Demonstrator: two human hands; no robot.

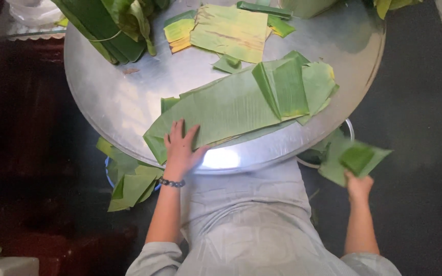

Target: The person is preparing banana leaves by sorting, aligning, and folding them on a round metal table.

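Observation:
A long green banana leaf lies across the near part of a round metal tray table, its right end folded over. My left hand lies flat on the leaf's near left end, fingers spread, a dark bead bracelet on the wrist. My right hand is off the table's right side, low down, gripping a folded piece of banana leaf over a round metal bowl.
Cut leaf squares and small scraps lie at the table's far side. A bundle of dark green leaves sits at the far left. More leaf pieces lie in a container below the table's left edge. Dark floor surrounds.

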